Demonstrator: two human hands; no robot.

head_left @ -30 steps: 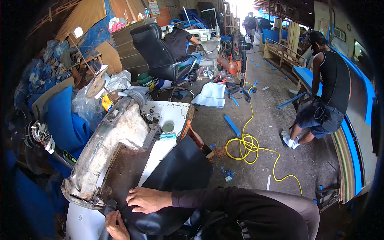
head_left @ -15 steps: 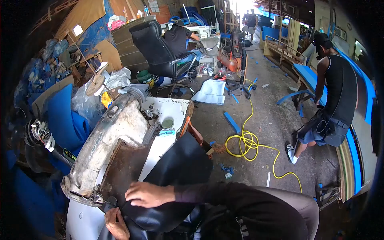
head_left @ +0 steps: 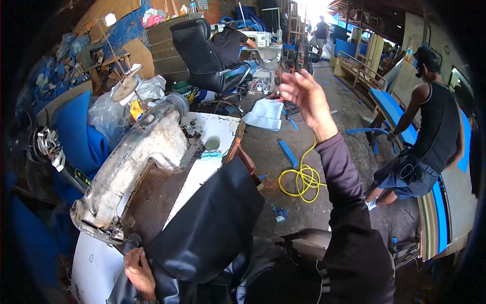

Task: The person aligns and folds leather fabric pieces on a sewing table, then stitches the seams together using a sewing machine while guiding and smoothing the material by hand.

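An old, worn sewing machine [head_left: 132, 152], its paint chipped and dirty, stands on the white table at the left. Beside its needle end, my left hand [head_left: 140, 273] pinches the edge of a sheet of black leatherette [head_left: 207, 223]. The sheet drapes over the table and across my lap. My right hand [head_left: 310, 104] is raised high in front of me, empty, with its fingers apart. A small round tin [head_left: 212, 144] and a light-blue packet [head_left: 208, 156] lie on the table behind the machine's arm.
A yellow cable [head_left: 304, 183] lies coiled on the floor to the right. One person [head_left: 430, 121] bends over blue foam at the right; another [head_left: 228, 46] sits at a sewing machine behind a black office chair [head_left: 195, 55]. Blue sheets [head_left: 76, 134] stand at the left.
My right hand has lifted off the leatherette and swung up and to the right. My left hand stays at the sheet's edge. The person at the right has straightened a little.
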